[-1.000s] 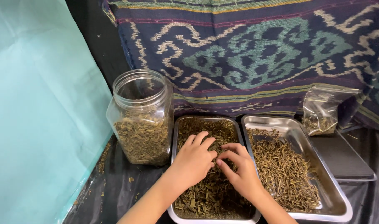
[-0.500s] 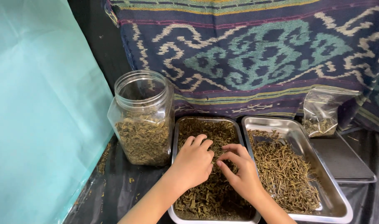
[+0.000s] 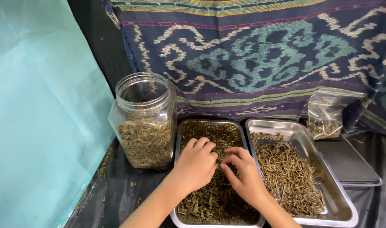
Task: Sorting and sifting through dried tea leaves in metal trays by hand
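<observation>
Two hands down in the left steel tray (image 3: 178, 139), both on the dark dried leaves (image 3: 210, 198) that fill it. We read this as a sorting step: picking through the leaf pile. Left hand (image 3: 196, 164) lies palm-down with fingers curled loosely on the pile; we can't tell whether it holds anything. Right hand (image 3: 242, 171) has thumb and fingertips drawn together as if pinching a small bit, but the bit itself is too small to make out. Just beside it, touching rim to rim, the right steel tray (image 3: 305, 135) holds paler straight stems (image 3: 288, 177). Next move, we judge, calls for a fine pinch and a short carry to that tray. Clear plastic jar (image 3: 144, 122), lid off, stands left of the trays, part full. Small clear bag (image 3: 328, 114) leans on the patterned cloth (image 3: 260, 55). Forearms and both trays' near edges are cut off by the frame; the black table (image 3: 121, 194) is mostly hidden.
</observation>
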